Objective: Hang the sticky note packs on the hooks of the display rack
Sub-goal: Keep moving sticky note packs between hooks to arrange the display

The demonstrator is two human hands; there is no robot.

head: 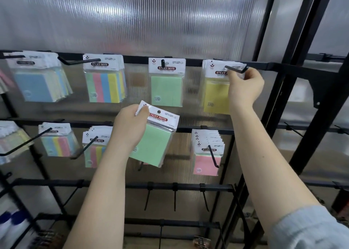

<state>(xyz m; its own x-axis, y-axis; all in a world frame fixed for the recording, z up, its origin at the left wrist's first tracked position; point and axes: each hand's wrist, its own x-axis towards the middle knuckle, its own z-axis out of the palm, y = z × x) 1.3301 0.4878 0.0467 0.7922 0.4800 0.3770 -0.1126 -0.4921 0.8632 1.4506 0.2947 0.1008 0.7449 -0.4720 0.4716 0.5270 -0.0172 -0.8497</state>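
My left hand [130, 127] grips a green sticky note pack [154, 142] by its white header card, tilted, in front of the rack's middle row. My right hand [244, 87] is raised at the top row's right hook [236, 70] and pinches the header of the yellow sticky note pack [215, 95] that sits on that hook. Another green pack [166, 84] hangs on the top row's hook to the left of it.
The black display rack [188, 129] carries more packs: blue [37, 80] and striped [104, 80] on top, striped [56, 141] and pink [206, 154] in the middle row. Bare hooks [174, 197] hang on the lower bar. A black frame post [302, 101] stands at right.
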